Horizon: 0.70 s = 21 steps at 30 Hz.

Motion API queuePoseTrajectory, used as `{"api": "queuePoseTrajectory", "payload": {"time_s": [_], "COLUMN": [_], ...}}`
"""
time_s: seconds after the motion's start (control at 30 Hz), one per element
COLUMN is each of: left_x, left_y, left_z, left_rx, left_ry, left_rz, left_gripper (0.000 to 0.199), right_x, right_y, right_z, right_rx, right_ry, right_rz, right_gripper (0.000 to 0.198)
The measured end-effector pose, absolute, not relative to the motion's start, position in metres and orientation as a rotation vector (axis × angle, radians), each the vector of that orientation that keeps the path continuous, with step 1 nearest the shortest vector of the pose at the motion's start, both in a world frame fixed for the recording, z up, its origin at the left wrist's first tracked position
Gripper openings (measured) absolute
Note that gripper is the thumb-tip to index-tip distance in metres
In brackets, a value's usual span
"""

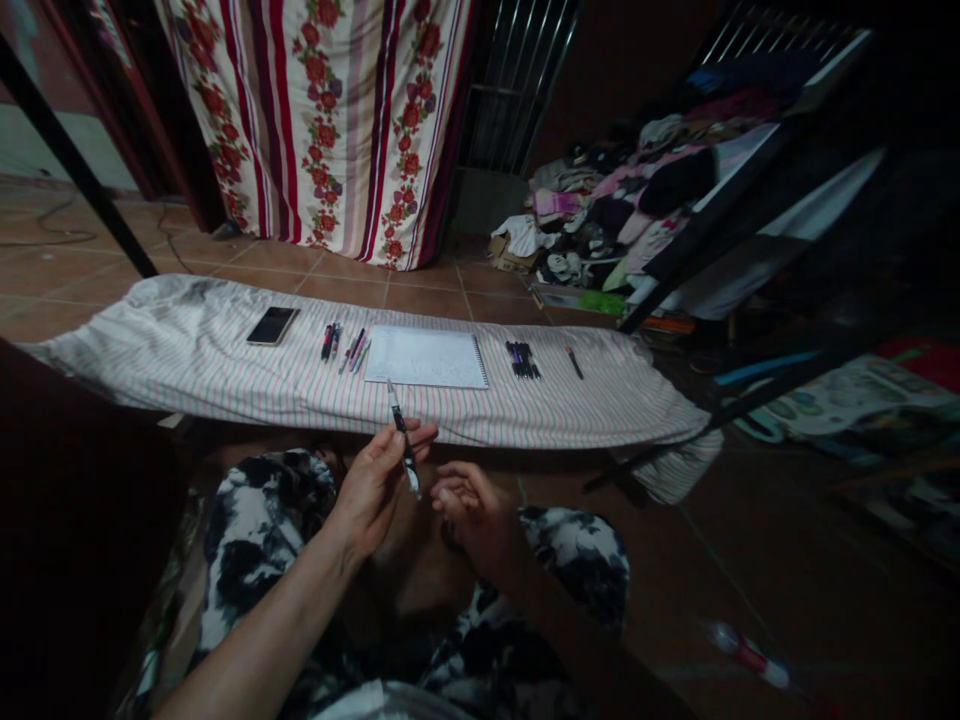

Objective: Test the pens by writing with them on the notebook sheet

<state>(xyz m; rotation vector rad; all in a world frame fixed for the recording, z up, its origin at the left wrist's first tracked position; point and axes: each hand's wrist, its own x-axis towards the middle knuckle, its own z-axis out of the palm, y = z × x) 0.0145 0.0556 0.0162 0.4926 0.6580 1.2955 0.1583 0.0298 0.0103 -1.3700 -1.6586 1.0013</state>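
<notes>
One pen [398,412] is up in the left hand [373,487], grasped between thumb and fingers, slanting in front of the near edge of the cloth. And here's the right hand [476,510], just beside the pen's lower end and apart from it, fingers loosely bent and released. Two hands, one pen between the knees and the bench!

Across the striped cloth [465,425] it's one phone [273,325] far left, then two small clusters of pens: a darker cluster [331,342] and, next to it, a lighter cluster [354,351], both too tightly bunched to count surely. One spiral notebook [427,357] lies open at the centre. Right of it sits one dark cluster [523,361], several pens side by side, exact number unclear, and then one lone pen [574,362], well apart from the notebook.
</notes>
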Motion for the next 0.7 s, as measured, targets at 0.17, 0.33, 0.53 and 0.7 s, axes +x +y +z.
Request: {"api": "queuePoseTrajectory", "payload": {"time_s": [0.17, 0.33, 0.53, 0.7], "left_x": [0.025, 0.036, 0.047, 0.059], "left_y": [0.058, 0.062, 0.069, 0.078], "left_z": [0.014, 0.013, 0.009, 0.002], "left_rx": [0.449, 0.342, 0.241, 0.156], "left_ry": [0.596, 0.634, 0.578, 0.531], "left_rz": [1.279, 1.24, 1.188, 1.141], "left_gripper": [0.019, 0.015, 0.012, 0.012], "right_x": [0.155, 0.157, 0.155, 0.155], "right_y": [0.028, 0.033, 0.031, 0.035], "right_z": [-0.007, -0.022, -0.026, -0.015], "right_rx": [-1.124, -1.103, -1.066, -1.173], "right_ry": [-1.365, -1.231, -1.081, -1.035], "right_rz": [1.355, 1.346, 1.204, 0.976], "right_gripper": [0.036, 0.044, 0.042, 0.037]}}
